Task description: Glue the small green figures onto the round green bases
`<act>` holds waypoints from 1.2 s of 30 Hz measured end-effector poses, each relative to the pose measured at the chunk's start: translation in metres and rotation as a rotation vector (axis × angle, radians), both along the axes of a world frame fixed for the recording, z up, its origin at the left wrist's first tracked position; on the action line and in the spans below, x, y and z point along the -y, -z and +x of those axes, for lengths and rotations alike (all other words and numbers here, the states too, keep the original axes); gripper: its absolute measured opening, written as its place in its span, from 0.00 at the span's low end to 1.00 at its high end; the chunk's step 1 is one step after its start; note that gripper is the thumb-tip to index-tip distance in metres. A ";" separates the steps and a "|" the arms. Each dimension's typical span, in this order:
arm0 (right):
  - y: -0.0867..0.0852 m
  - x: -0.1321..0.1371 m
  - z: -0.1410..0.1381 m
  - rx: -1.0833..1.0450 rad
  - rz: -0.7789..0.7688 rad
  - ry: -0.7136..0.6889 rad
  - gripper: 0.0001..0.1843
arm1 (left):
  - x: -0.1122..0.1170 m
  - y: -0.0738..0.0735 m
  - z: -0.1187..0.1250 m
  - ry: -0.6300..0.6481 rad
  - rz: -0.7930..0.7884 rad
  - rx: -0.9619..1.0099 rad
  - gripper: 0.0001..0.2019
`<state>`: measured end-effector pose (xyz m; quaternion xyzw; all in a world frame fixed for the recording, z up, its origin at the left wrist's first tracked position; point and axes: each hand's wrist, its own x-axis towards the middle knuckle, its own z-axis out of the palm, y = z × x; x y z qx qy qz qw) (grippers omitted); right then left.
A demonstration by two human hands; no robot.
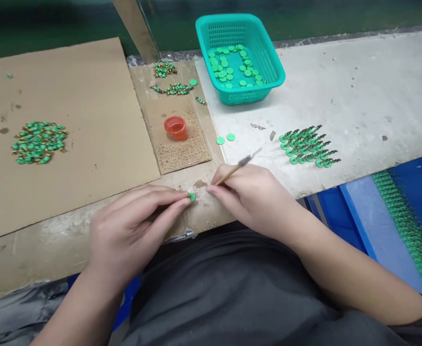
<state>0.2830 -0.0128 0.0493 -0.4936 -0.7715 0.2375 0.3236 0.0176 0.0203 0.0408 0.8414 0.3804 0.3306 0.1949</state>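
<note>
Between the thumb and forefinger of my left hand (135, 226) is a small green disc (192, 197), pinched at its edge just above the table's front edge. My right hand (254, 197) is closed round a thin wooden brush (229, 177), its dark tip pointing up and to the right. Beyond my hands stands a small red cup (176, 128) on a speckled cardboard piece (182, 158). Two loose green discs (225, 139) lie near it. To the right, rows of green discs with dark pieces standing on them (310, 146) are set out on the table.
A teal basket (278, 79) holding many green discs stands at the back. On the left, a cardboard sheet (99, 158) bears a heap of small green-and-gold pieces (40, 142); smaller heaps (165, 69) lie behind the cup. Lower right, a blue tray (362, 226) holds more assembled rows.
</note>
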 end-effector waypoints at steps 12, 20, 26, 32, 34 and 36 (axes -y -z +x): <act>0.006 -0.019 -0.016 -0.031 -0.052 -0.070 0.13 | 0.002 0.007 0.001 -0.062 -0.033 0.045 0.02; 0.006 -0.019 -0.018 -0.009 -0.052 -0.128 0.15 | 0.000 0.009 0.001 -0.059 0.006 0.039 0.02; 0.018 -0.024 -0.016 -0.053 0.125 -0.236 0.17 | 0.001 0.009 0.000 -0.034 0.032 0.031 0.03; 0.011 -0.033 -0.017 0.000 0.044 -0.310 0.13 | -0.001 0.005 -0.001 -0.036 0.042 0.022 0.03; 0.007 -0.031 -0.017 0.009 -0.007 -0.279 0.13 | -0.002 0.002 0.000 -0.024 0.028 0.018 0.04; 0.005 -0.024 -0.016 -0.051 -0.034 -0.187 0.15 | -0.003 0.000 0.002 -0.016 0.002 0.019 0.04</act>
